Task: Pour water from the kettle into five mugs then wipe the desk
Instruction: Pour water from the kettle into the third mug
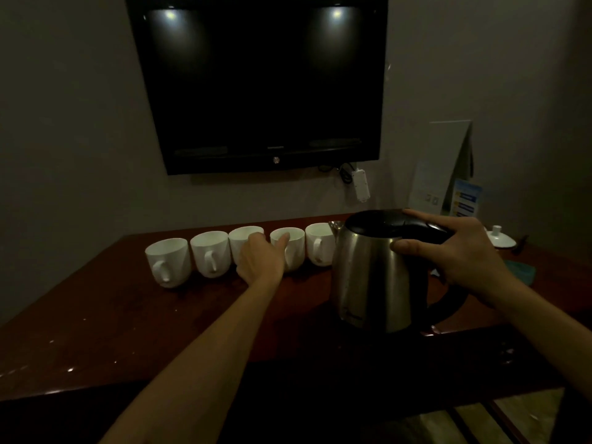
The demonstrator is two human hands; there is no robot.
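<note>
Our right hand (461, 251) grips the black handle at the top of the steel kettle (374, 277), thumb curled against the metal body just under the lid and a finger stretched across the lid's edge; the kettle stands upright on the dark wooden desk (128, 315) directly beneath that hand. Just left of the kettle, and touching one another or nearly so, five white mugs (211, 254) sit in a row along the far edge of the desk, handles turned toward us. Our left hand (261, 259) reaches into that row: its fingers lie against the third mug (245, 238), the thumb spread apart from them toward the rim of the fourth mug (293, 245), so the hand is splayed rather than closed around anything. Beyond our right hand a white lid (499, 238) lies on the desk, and a teal cloth (522, 272) lies just past the wrist. A dark television (262, 81) hangs on the wall above the mugs.
</note>
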